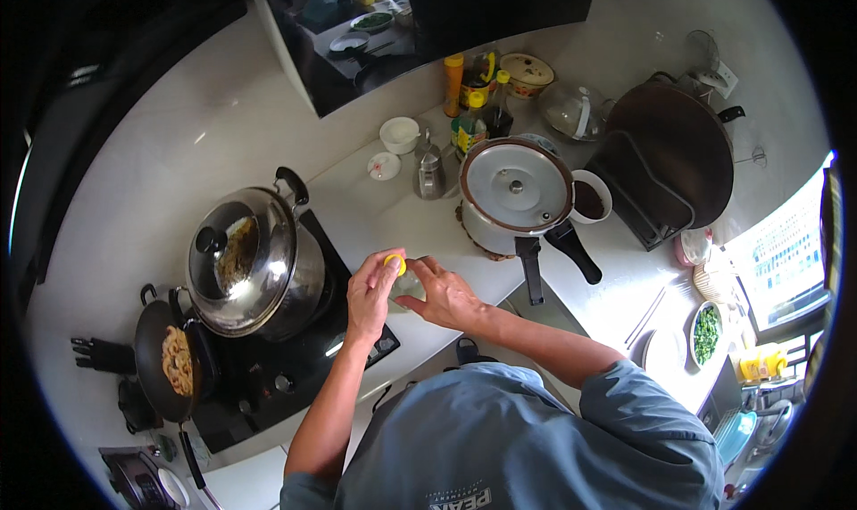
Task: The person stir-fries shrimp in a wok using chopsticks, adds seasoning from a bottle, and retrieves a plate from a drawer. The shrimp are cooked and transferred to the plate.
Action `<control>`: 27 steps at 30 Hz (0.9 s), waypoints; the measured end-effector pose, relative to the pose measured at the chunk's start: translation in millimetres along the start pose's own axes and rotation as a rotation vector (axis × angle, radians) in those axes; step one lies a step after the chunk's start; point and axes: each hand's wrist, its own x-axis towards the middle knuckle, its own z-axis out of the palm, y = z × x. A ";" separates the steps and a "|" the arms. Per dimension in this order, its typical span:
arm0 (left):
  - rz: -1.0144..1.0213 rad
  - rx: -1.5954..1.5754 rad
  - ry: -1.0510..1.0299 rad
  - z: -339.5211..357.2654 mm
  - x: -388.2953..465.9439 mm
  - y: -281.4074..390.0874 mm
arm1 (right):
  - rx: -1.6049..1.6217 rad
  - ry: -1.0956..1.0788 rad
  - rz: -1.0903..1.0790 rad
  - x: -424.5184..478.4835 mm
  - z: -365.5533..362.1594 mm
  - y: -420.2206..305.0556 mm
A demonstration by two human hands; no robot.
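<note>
My left hand (pixel 367 302) pinches a small round yellow cap (pixel 395 263) between thumb and fingers. Just right of it, my right hand (pixel 447 297) curves around a see-through container (pixel 407 287), perhaps a bottle or jar. Whether the cap sits on this container is hard to tell, as my fingers cover part of both. The two hands are close together above the front edge of the white countertop (pixel 375 232). To their left stands a large steel pot (pixel 258 269) with a domed lid; to their right is a pressure cooker (pixel 515 188).
A black wok (pixel 148 369) with browned food (pixel 177 361) rests on the black cooktop (pixel 268 383). A steel oil pot (pixel 428 174), a white bowl (pixel 400 135) and sauce bottles (pixel 471 125) line the wall. The cooker's black handles (pixel 530 269) jut over the counter edge. Chopped greens (pixel 706 334) fill a dish.
</note>
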 end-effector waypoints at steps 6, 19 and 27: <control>-0.087 -0.301 0.067 7.5 2.7 -11.0 | 0.002 -0.055 0.016 18.8 10.9 -0.5; 0.302 0.067 0.259 16.4 -17.2 31.9 | 0.092 0.041 -0.176 66.0 -43.4 -0.3; 0.261 0.227 0.308 0.2 -82.5 13.2 | 0.109 0.393 -0.350 120.4 -163.8 -4.6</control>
